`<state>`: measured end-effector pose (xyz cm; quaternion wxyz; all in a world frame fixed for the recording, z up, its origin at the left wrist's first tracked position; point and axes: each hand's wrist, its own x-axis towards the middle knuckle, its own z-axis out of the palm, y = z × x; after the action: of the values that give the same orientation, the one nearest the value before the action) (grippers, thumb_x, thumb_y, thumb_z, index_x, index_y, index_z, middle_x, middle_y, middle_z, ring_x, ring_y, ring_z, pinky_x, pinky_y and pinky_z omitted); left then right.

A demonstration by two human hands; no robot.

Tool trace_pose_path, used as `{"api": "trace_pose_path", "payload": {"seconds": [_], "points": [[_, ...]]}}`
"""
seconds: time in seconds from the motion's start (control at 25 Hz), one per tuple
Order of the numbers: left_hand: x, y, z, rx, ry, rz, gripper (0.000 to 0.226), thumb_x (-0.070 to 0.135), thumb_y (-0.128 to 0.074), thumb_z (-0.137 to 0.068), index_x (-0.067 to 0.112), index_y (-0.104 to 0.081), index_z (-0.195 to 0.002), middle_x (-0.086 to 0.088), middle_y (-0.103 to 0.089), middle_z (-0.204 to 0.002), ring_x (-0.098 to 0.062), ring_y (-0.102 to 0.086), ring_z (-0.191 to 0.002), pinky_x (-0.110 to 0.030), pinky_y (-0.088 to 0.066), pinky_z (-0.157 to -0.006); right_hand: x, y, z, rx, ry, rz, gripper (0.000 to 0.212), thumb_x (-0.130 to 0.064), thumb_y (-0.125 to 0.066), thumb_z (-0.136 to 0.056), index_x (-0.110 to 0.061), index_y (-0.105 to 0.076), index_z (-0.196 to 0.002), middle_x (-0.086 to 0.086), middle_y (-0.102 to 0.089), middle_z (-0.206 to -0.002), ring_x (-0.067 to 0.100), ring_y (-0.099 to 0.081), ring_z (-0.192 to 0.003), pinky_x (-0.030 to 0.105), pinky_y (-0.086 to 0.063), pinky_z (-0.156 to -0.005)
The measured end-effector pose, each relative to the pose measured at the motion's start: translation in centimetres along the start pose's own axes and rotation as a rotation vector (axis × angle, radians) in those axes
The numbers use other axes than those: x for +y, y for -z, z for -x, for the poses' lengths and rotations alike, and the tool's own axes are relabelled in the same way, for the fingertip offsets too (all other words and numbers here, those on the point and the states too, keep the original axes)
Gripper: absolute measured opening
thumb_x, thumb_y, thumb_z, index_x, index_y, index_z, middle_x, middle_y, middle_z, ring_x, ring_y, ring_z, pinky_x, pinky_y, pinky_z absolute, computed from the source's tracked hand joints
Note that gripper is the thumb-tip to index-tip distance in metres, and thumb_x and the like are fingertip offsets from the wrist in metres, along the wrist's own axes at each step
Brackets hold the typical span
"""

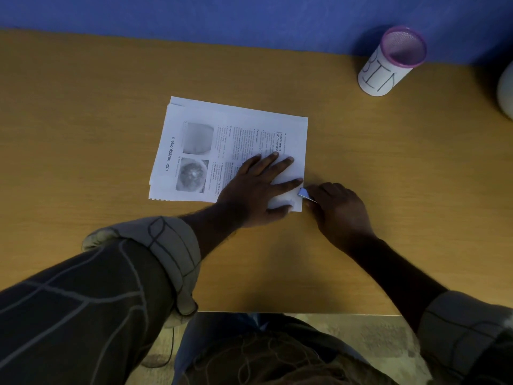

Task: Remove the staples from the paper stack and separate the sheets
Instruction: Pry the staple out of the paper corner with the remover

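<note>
A stack of printed paper sheets (pixel 211 140) lies on the wooden desk (pixel 83 120), its edges slightly fanned. My left hand (pixel 258 184) presses flat on the near right corner of the stack, fingers spread and straight. My right hand (pixel 336 204) sits just off the stack's right edge and grips a small metal staple remover (pixel 304 193), whose blue-grey tip touches the paper's edge between my left index finger and thumb. No staple is visible; the hands cover that corner.
A white mesh cup with a purple rim (pixel 388 62), marked "BIN", stands at the back right by the blue wall. A pale rounded object (pixel 506 90) shows at the far right edge. The desk's front edge (pixel 277 312) runs near my lap.
</note>
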<state>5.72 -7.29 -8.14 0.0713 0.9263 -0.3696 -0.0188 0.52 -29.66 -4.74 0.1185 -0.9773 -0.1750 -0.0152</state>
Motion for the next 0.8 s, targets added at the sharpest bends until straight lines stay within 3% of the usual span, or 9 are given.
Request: {"api": "trace_pose_path", "payload": {"seconds": [0.24,0.48,0.56,0.8], "points": [[0.1,0.2,0.0,-0.028,0.008,-0.006,0.064,0.065,-0.038,-0.093,0.043,-0.033,-0.153,0.001,-0.019,-0.168,-0.028,-0.014,-0.155,-0.051,-0.013,-0.124,0.9,0.9,-1.6,-0.11,0.113,-0.032,0.028,-0.017,-0.067,-0.087,-0.01,-0.066,-0.114,0.011,-0.068,-0.096,0.028,-0.064,-0.08,0.035,-0.053,-0.064],[0.1,0.0,0.2,0.018,0.006,-0.011,0.061,0.064,-0.038,-0.095,0.042,-0.036,-0.152,0.0,-0.022,-0.167,-0.027,-0.017,-0.155,-0.049,-0.014,-0.124,-1.2,-1.0,0.8,0.059,-0.081,-0.015,0.029,-0.023,-0.051,-0.09,-0.01,-0.067,-0.11,0.012,-0.067,-0.095,0.031,-0.061,-0.082,0.033,-0.045,-0.066],[0.2,0.0,0.1,0.014,0.008,-0.02,0.061,0.064,-0.038,-0.096,0.041,-0.035,-0.152,0.0,-0.023,-0.167,-0.027,-0.018,-0.154,-0.049,-0.015,-0.124,-0.6,-0.9,1.4,0.053,-0.167,-0.054,0.027,-0.019,-0.056,-0.089,-0.01,-0.066,-0.113,0.012,-0.067,-0.099,0.032,-0.062,-0.087,0.037,-0.048,-0.071],[0.3,0.2,0.1,0.001,0.023,-0.002,0.062,0.063,-0.039,-0.095,0.041,-0.035,-0.152,0.002,-0.023,-0.167,-0.027,-0.02,-0.154,-0.049,-0.017,-0.123,1.5,0.6,1.3,0.045,-0.133,-0.038,0.025,-0.017,-0.063,-0.09,-0.01,-0.066,-0.114,0.012,-0.068,-0.101,0.031,-0.063,-0.088,0.038,-0.051,-0.069]]}}
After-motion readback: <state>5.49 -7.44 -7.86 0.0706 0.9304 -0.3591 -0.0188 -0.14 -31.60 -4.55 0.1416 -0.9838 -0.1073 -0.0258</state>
